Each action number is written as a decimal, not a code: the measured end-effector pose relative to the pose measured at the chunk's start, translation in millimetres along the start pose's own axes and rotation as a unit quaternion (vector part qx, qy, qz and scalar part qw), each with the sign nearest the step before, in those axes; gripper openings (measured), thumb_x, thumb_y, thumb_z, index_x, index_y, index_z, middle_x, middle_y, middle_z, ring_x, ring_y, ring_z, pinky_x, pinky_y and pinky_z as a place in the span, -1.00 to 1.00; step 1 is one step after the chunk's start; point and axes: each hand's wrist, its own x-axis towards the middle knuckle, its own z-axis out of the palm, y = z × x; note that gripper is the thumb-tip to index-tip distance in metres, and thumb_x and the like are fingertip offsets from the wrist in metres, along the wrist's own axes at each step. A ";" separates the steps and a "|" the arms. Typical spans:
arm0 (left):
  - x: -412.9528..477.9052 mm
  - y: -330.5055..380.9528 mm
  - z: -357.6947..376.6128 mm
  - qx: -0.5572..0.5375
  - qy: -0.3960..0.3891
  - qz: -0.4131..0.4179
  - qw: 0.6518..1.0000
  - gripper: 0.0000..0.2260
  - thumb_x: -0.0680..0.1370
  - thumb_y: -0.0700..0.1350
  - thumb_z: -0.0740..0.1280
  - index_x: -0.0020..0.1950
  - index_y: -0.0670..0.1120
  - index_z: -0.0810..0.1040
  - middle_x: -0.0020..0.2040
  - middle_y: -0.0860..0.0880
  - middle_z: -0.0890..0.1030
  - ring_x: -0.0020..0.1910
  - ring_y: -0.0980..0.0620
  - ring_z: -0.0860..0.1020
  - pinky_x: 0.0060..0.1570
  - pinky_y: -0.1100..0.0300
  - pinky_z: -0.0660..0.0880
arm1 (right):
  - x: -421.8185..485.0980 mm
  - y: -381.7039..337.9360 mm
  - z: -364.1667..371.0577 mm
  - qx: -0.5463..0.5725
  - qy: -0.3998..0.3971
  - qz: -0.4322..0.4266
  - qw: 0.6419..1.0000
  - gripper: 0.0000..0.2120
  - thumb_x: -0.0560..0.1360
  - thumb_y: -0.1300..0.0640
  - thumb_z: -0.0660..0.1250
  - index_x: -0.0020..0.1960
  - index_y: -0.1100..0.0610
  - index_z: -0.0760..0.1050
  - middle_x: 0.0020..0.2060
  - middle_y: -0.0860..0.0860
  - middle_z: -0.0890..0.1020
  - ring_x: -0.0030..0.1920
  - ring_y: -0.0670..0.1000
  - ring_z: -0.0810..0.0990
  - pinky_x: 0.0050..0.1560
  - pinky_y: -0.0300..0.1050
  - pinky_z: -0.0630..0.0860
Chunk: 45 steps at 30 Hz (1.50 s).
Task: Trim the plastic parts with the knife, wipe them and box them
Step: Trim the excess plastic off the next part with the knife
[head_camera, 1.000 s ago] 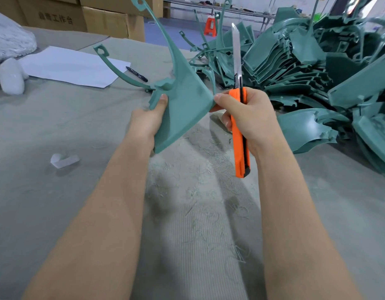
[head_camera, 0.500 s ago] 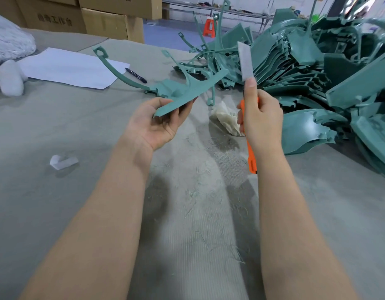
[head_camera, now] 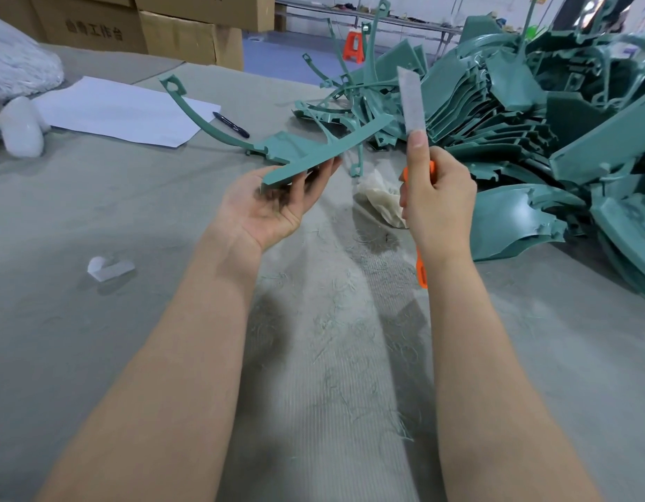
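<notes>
A teal plastic part [head_camera: 306,154] with a flat edge and long curved arms lies tilted nearly flat across my left hand [head_camera: 273,201], palm up, fingers curled under its edge. My right hand [head_camera: 437,197] grips an orange utility knife [head_camera: 421,273] with its long blade [head_camera: 410,99] pointing up, index finger laid along the blade's back. The blade stands just right of the part, not touching it. A crumpled whitish cloth [head_camera: 380,201] lies on the table between my hands.
A large heap of teal plastic parts [head_camera: 531,114] fills the right side. Plastic shavings [head_camera: 335,320] litter the grey table cover. White paper [head_camera: 121,110], a pen [head_camera: 231,124], a white bag [head_camera: 20,63] and cardboard boxes [head_camera: 150,30] are at the far left.
My left hand turned the part from upright to nearly flat, palm up. My right hand drew the knife away from the part's corner and shifted its finger onto the blade.
</notes>
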 end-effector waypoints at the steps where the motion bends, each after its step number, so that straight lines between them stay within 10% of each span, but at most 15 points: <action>1: 0.1 -0.4 0.0 0.001 0.000 -0.001 1.000 -0.69 0.44 -0.37 0.21 0.14 -0.47 0.52 0.14 -0.44 0.53 -0.14 -0.36 0.63 -0.41 0.05 0.61 | -0.5 -0.2 0.6 -0.002 -0.006 -0.003 1.000 -0.37 0.59 -0.23 0.12 -0.23 0.37 0.37 -0.32 0.33 0.53 -0.25 0.33 0.49 -0.20 0.22 0.49; 10: 1.0 0.1 -0.9 -0.007 0.010 -0.006 1.000 -0.55 0.45 -0.35 0.22 0.34 -0.38 0.40 0.22 -0.41 0.49 -0.16 -0.38 0.63 -0.48 0.03 0.59 | -2.8 2.3 7.7 -0.006 -0.033 -0.033 0.999 -0.41 0.61 -0.18 0.14 -0.26 0.34 0.37 -0.36 0.28 0.52 -0.29 0.27 0.46 -0.25 0.12 0.44; 22: 6.5 -7.0 10.3 0.060 0.074 0.111 0.989 -0.79 0.50 -0.30 0.19 0.02 -0.39 0.54 -0.09 -0.33 0.59 -0.30 -0.20 0.62 -0.49 0.18 0.57 | -23.0 -7.3 36.0 -0.030 -0.189 -0.104 0.976 -0.53 0.59 -0.15 0.22 -0.31 0.19 0.42 -0.49 0.08 0.48 -0.50 -0.04 0.38 -0.45 -0.12 0.29; 28: 7.8 -11.6 7.4 0.036 0.039 0.191 0.980 -0.76 0.51 -0.26 0.09 -0.07 -0.34 0.51 -0.07 -0.33 0.60 -0.06 -0.26 0.56 0.05 -0.04 0.57 | -35.5 -26.9 43.0 -0.022 -0.293 -0.132 0.947 -0.58 0.55 -0.11 0.32 -0.43 -0.02 0.33 -0.56 -0.15 0.34 -0.51 -0.19 0.33 -0.42 -0.35 0.22; 30: 10.9 -10.3 7.8 0.048 0.064 0.188 0.979 -0.75 0.37 -0.30 0.14 -0.06 -0.34 0.51 -0.06 -0.24 0.58 -0.09 -0.13 0.57 0.22 0.07 0.48 | -32.8 -30.4 38.6 0.011 -0.275 -0.125 0.953 -0.55 0.57 -0.10 0.29 -0.36 0.19 0.42 -0.54 0.00 0.41 -0.52 -0.12 0.36 -0.44 -0.28 0.28; 35: 2.6 -8.2 16.2 0.035 0.057 0.110 0.992 -0.74 0.37 -0.35 0.21 -0.01 -0.41 0.55 -0.02 -0.34 0.60 -0.17 -0.23 0.62 -0.41 0.19 0.59 | -14.1 -15.0 21.4 0.023 -0.086 -0.051 0.995 -0.42 0.60 -0.18 0.18 -0.26 0.34 0.40 -0.37 0.31 0.52 -0.32 0.31 0.50 -0.24 0.22 0.51; 39: 1.3 -12.6 20.0 0.014 0.060 0.105 0.993 -0.70 0.53 -0.32 0.17 0.23 -0.34 0.48 0.31 -0.26 0.49 0.17 -0.14 0.53 -0.28 0.21 0.57 | -9.7 -1.9 15.7 0.006 -0.046 0.004 0.999 -0.39 0.59 -0.24 0.14 -0.29 0.31 0.30 -0.34 0.34 0.51 -0.28 0.34 0.48 -0.19 0.27 0.49; 45: 1.6 -12.9 20.8 0.015 0.053 0.090 0.994 -0.65 0.58 -0.28 0.14 0.36 -0.31 0.42 0.26 -0.25 0.49 0.09 -0.14 0.54 -0.34 0.20 0.57 | -12.4 -3.5 19.7 -0.018 -0.054 -0.006 0.998 -0.36 0.60 -0.23 0.12 -0.25 0.37 0.37 -0.36 0.29 0.53 -0.29 0.28 0.49 -0.21 0.13 0.45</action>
